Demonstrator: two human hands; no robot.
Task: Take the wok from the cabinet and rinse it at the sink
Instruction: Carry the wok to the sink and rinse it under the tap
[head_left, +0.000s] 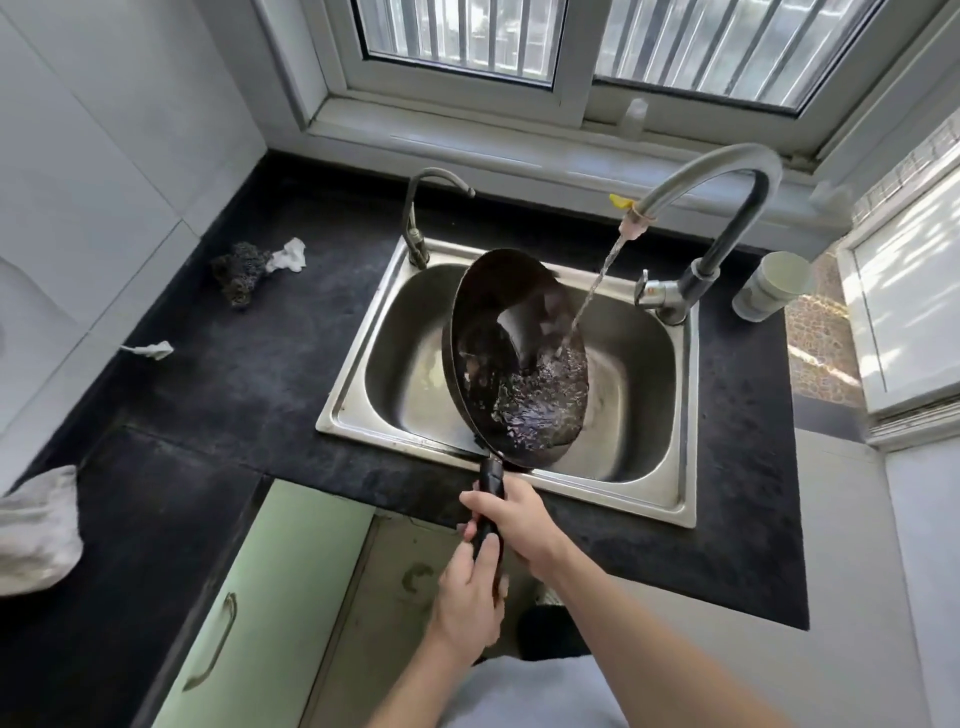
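A black wok (506, 332) hangs tilted over the steel sink (395, 332), its bowl facing right and water pooling in the lower part. Water streams from the tall curved faucet (727, 176) into the wok. The wok's black handle (491, 493) points toward me over the sink's front rim. My right hand (519, 519) grips the handle near the bowl. My left hand (467, 597) grips the handle's end, just below the right hand.
A smaller faucet (421, 218) stands at the sink's back left. A dark scrubber (236, 275) and crumpled tissues (288, 254) lie on the black counter (249, 374). A grey cloth (36, 530) sits far left, a white cup (774, 286) right. A green cabinet door (265, 597) stands below.
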